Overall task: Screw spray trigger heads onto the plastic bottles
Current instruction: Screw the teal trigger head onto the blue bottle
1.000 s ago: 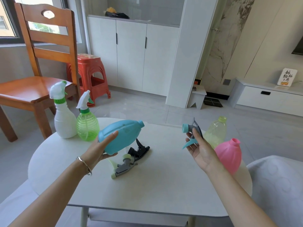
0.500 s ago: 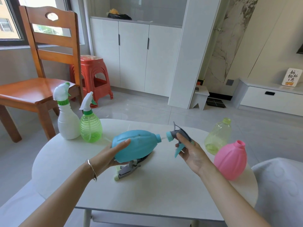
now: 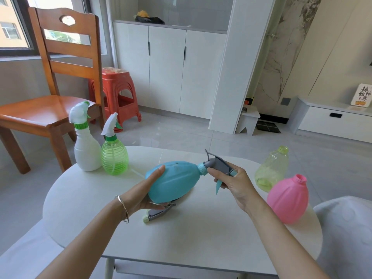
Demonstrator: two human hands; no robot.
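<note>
Okay: loose trigger head (image 3: 159,212) lies on the white table (image 3: 201,238), nearest, partly under the blue bottle (image 3: 175,182). Left hand (image 3: 147,192) clasps that bottle, tipped sideways above the table, neck pointing right. Right hand (image 3: 233,182) grips the grey-blue trigger head (image 3: 218,165), its collar at the bottle's neck. Pink bottle (image 3: 287,200) and clear yellow-green bottle (image 3: 271,168) stand uncapped at right. White spray bottle (image 3: 85,146) and green spray bottle (image 3: 113,152), heads on, stand far left.

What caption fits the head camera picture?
Left hand holds blue bottle; right hand fits trigger head on.
</note>
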